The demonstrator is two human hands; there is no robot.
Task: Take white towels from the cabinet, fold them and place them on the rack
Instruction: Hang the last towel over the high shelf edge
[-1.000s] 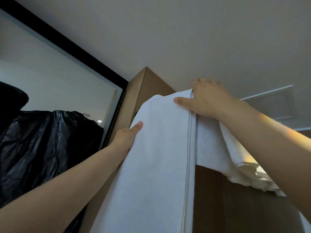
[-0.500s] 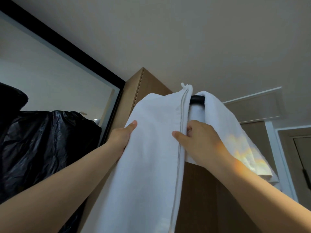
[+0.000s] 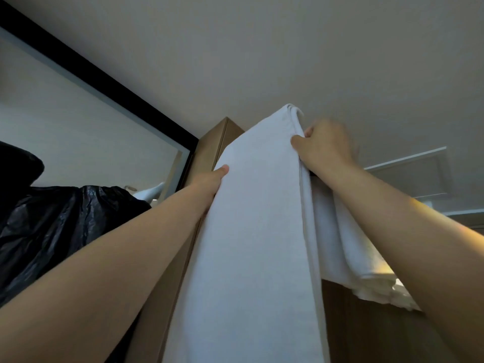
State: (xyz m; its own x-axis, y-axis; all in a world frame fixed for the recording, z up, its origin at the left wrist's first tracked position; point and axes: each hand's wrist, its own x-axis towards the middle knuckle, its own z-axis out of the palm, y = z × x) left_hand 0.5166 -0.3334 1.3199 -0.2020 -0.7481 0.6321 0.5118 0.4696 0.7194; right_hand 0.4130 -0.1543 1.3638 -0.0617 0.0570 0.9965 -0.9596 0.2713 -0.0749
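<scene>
The right hand (image 3: pixel 327 145) pinches the top right edge of the white towel (image 3: pixel 251 231), thumb in front and curled fingers behind, somewhat blurred. The left hand (image 3: pixel 209 183) grips the towel's left edge lower down, thumb pressed on the front, its other fingers hidden behind the cloth. The towel hangs long before the brown cabinet (image 3: pixel 216 142). A second towel (image 3: pixel 348 255) hangs just beside it on the right.

R hand (image 3: pixel 326 146) went back up, now grips towel (image 3: pixel 256 231) top edge. Rack bar hidden again behind it.
</scene>
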